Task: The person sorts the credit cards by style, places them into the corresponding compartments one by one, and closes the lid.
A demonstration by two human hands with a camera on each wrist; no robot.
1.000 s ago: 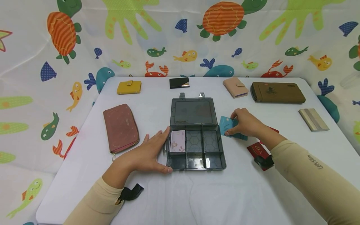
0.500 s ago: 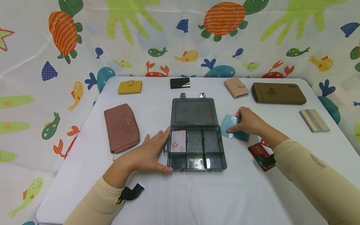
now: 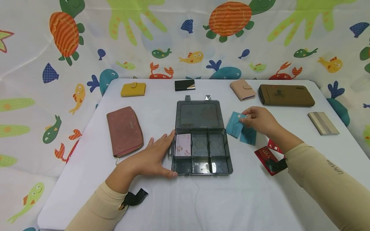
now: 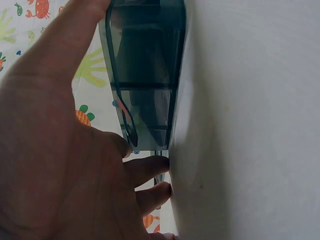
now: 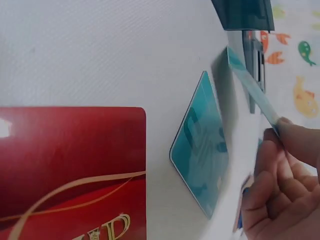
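Observation:
The right hand (image 3: 260,120) pinches a light blue card (image 3: 234,125) by its edge between thumb and fingers. In the right wrist view the held card (image 5: 252,87) is tilted up from the table. A second blue card (image 3: 248,136) lies flat just below that hand. At the middle stands a dark clear compartment box (image 3: 202,174) with its lid (image 3: 199,114) laid back. A pink patterned card (image 3: 183,145) sits in its upper-left compartment. The left hand (image 3: 151,158), fingers spread, rests against the box's left side. A red VIP card (image 3: 263,155) lies near the right wrist.
Another red card (image 3: 274,146) is partly under the right forearm. Around the table lie a dark pink wallet (image 3: 125,131), yellow wallet (image 3: 133,89), black card case (image 3: 184,85), pale pink wallet (image 3: 242,90), olive wallet (image 3: 286,95) and beige striped item (image 3: 322,123).
The right hand has drawn one blue card off the other and shifted slightly up and right, showing more of the second blue card. The left hand and box stay put.

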